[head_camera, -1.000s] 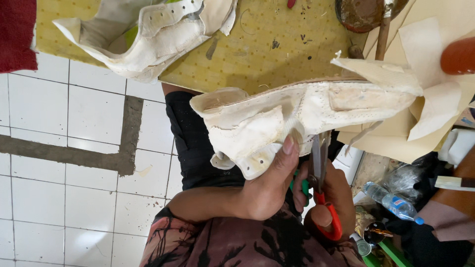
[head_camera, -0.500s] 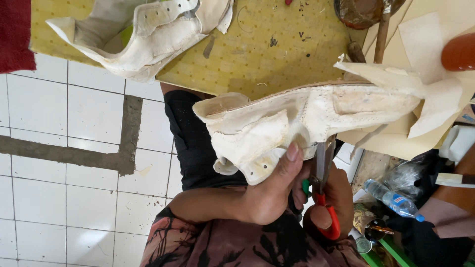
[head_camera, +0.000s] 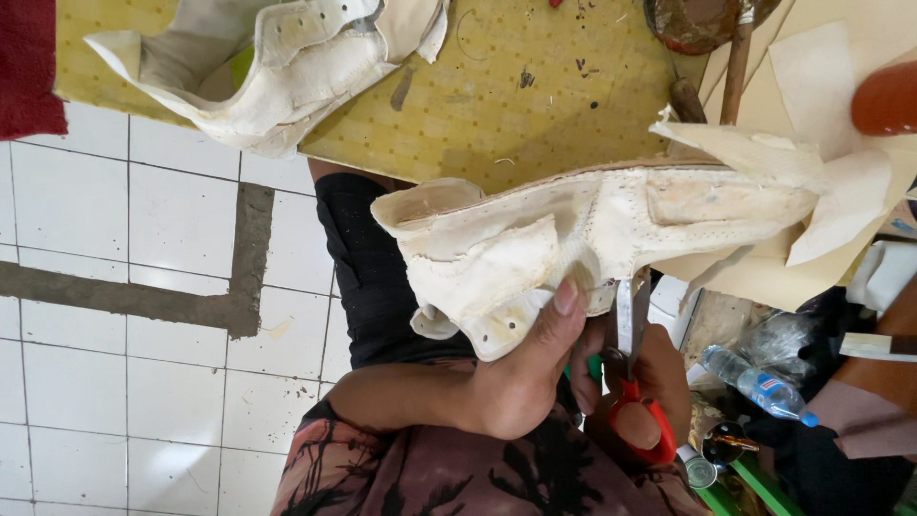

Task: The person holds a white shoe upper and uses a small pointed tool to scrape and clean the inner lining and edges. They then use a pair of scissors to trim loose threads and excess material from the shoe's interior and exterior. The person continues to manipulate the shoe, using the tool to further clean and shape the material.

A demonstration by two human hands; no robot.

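cream leather shoe upper [head_camera: 592, 229] is held up over the person's lap, just below the edge of a yellow dotted work mat [head_camera: 506, 105]. left hand [head_camera: 521, 377] pinches its lower edge, thumb pressed on the leather. right hand [head_camera: 654, 377] is closed through the red handles of scissors [head_camera: 635, 382], blades pointing up to the upper's underside. a second cream upper [head_camera: 277, 57] lies on the mat. white floor tiles [head_camera: 115, 287] with a grey strip lie to the left; a plastic bottle [head_camera: 755, 382] sits low at right.
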